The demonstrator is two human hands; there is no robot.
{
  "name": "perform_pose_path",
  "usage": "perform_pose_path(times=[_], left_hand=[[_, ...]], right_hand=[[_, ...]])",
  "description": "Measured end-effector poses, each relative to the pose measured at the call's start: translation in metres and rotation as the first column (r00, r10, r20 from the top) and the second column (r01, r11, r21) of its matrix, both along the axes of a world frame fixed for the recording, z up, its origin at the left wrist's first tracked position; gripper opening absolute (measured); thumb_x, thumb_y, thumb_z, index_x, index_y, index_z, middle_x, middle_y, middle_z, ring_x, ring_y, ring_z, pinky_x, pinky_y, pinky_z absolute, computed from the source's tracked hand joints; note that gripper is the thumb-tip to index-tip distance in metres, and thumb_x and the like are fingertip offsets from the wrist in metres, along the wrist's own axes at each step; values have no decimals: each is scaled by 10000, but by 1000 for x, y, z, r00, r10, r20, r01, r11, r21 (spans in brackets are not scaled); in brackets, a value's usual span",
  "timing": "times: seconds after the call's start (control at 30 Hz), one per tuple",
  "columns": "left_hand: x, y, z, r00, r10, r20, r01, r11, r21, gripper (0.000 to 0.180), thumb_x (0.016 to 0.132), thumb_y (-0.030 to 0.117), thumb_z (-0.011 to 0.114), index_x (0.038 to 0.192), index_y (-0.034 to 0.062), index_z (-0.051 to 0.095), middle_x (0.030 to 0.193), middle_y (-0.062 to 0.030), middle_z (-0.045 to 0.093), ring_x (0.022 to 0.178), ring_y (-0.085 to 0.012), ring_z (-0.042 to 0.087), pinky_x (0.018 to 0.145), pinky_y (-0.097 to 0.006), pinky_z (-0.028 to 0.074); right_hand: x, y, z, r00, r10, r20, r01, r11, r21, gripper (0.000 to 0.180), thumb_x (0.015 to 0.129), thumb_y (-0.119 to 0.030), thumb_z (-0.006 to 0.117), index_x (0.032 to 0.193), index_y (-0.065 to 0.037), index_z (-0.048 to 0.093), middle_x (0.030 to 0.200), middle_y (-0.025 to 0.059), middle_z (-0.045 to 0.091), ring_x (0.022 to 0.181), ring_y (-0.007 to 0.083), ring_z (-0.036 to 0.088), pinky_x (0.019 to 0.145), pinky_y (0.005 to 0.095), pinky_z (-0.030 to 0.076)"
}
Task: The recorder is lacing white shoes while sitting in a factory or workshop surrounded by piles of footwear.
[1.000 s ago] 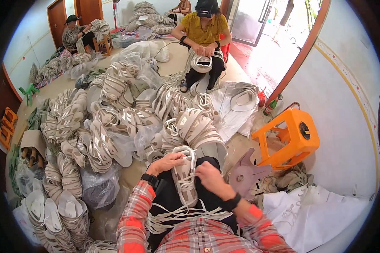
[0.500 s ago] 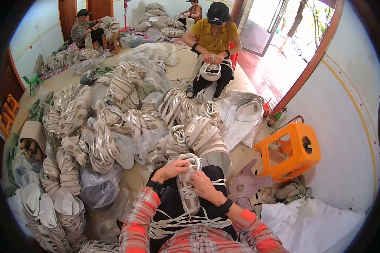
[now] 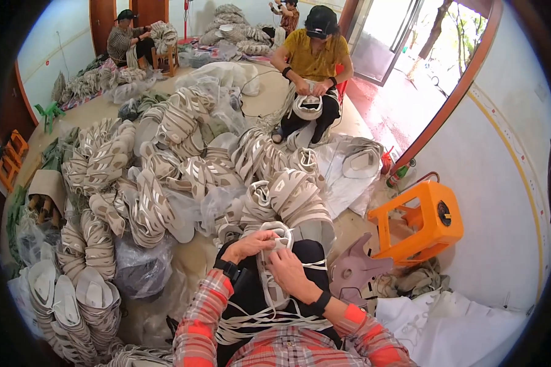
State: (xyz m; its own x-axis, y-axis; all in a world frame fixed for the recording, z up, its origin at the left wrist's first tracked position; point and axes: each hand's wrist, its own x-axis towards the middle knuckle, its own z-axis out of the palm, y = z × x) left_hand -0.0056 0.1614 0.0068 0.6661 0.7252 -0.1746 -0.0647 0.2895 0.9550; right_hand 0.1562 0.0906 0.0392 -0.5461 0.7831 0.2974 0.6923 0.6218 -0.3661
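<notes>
- Seated person, red/grey plaid sleeves point(image 3: 205, 312), dark trousers point(image 3: 312, 254); both hands on a beige/white shoe upper point(image 3: 265, 266).
- Upper sits in the lap, btwn the thighs, toe end twd the body, collar opening twd the room.
- L hand point(image 3: 251, 243): at the collar end, fingers closed on the upper's edge by the opening.
- R hand point(image 3: 291, 274): just beside L, nearer the body, fingers bent & bunched against the laced front; can't tell if they pinch a lace.
- White laces point(image 3: 251, 323) lie loose across the lap, nearer the body than the upper.
- Past the knees: big heap of matching uppers point(image 3: 190, 171), nested in stacks, w/ clear plastic bags among them, on a pale floor point(image 3: 263, 101).
- To the person's R: orange plastic stool point(image 3: 445, 229), greyish-purple plastic piece point(image 3: 361, 266) near it, white sheet point(image 3: 453, 330) closer in.
- Opp., by the open door: co-worker in yellow shirt point(image 3: 315, 59), both hands on another upper point(image 3: 307, 111).
- Far end: two more people, seated, near more piles.
</notes>
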Motion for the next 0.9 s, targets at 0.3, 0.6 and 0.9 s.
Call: perform_pose_path(times=[0.3,0.6,0.9], left_hand=[[-9,-55,35,892,361,-272,-387,921,-46,193,851,138,535,966,-16,511,783,-96,599,651,-149,592,566,-281,502],[49,-94,33,711,535,-457,-427,844,324,336,816,162,531,1112,46,420,717,-182,604,565,-271,618,531,-387,474],[48,-94,31,780,585,-220,-580,809,95,236,851,230,554,966,27,526,677,-101,599,593,-181,591,523,-283,442]], right_hand=[[-61,-77,62,766,568,-303,-603,797,-29,178,751,-122,536,895,-18,526,837,129,516,794,285,525,657,350,441],[-35,-108,62,504,620,-601,-854,255,-453,197,815,-178,554,932,-24,520,850,123,541,813,278,558,708,363,456],[55,43,10,926,-173,-335,95,967,-235,262,745,-62,589,996,-5,541,875,163,559,834,308,552,748,355,460]])
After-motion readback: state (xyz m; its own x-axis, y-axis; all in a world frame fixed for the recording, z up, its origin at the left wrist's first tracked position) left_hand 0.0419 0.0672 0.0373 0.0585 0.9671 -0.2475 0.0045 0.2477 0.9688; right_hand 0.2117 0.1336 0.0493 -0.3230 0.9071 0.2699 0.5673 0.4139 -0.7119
